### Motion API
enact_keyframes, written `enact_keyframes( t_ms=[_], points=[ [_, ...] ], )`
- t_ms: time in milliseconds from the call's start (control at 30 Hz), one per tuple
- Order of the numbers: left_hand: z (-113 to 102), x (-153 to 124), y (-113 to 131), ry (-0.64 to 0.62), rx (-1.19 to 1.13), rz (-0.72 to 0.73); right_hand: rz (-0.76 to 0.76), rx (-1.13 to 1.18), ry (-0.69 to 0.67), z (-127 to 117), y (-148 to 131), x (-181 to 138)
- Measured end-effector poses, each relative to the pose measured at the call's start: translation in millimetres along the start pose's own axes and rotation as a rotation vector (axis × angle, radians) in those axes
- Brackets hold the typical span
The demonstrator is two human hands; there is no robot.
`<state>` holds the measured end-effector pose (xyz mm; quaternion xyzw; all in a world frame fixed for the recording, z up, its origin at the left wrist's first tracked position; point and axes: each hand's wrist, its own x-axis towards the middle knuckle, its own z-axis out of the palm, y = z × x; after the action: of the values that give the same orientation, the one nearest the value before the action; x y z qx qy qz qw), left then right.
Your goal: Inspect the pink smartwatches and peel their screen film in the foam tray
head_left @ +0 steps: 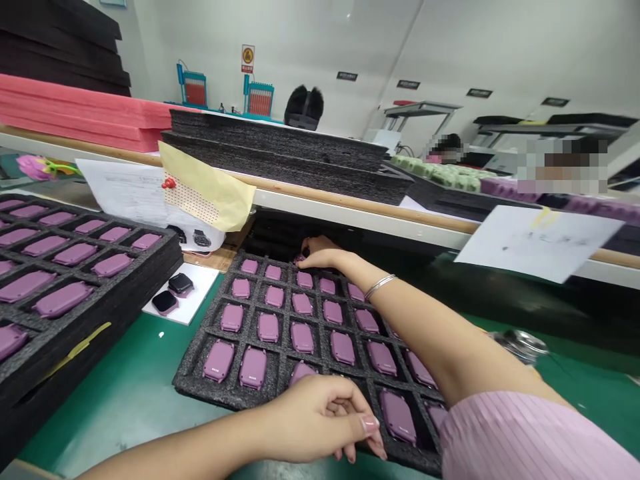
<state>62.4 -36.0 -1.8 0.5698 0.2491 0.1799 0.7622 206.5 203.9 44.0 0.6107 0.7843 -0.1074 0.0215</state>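
Observation:
A black foam tray (197,360) lies in front of me, its square pockets holding purple watch cases (269,327). My right hand (323,250), a bracelet on its wrist, reaches to the tray's far edge. It pinches a small purple watch case (299,258), mostly hidden by the fingers. My left hand (320,417) hangs over the tray's near edge with fingers loosely curled and nothing visible in them. It partly covers another case in the front row (303,371). The right forearm hides some pockets on the right side.
Left stands a stack of foam trays (165,263) with more purple cases. Two dark-faced watches (173,293) lie on a white card (197,303) between the trays. A shelf (350,208) carrying black foam sheets (280,150) crosses behind. Round metal items (523,347) sit at right. Other people are beyond the shelf.

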Motion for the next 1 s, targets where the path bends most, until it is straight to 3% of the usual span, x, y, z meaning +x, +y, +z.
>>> enact_keyframes(
  t_ms=[200,400,500,667,833,1000],
  points=[
    [-1.9,0.6,4.2,0.015,0.001,-0.014,-0.148,0.269,0.302,0.8,-20.9,-61.5],
    [-7.1,-0.3,-0.1,0.103,-0.179,0.051,-0.412,0.489,0.432,23.8,-42.8,-166.2],
    [-6.4,-3.9,1.6,0.171,-0.311,0.043,-0.483,0.538,0.493,39.7,-37.5,-194.7],
    [-2.7,-8.3,6.3,0.361,-0.472,0.044,-0.540,0.598,0.589,64.6,-20.7,-203.0],
    [-3.9,-5.2,4.6,0.564,-0.537,0.002,-0.592,0.549,0.632,85.5,-22.2,-196.1],
    [3.0,-1.4,13.1,0.708,-0.483,-0.056,-0.707,0.475,0.594,95.1,-24.7,-187.7]
  ],
)
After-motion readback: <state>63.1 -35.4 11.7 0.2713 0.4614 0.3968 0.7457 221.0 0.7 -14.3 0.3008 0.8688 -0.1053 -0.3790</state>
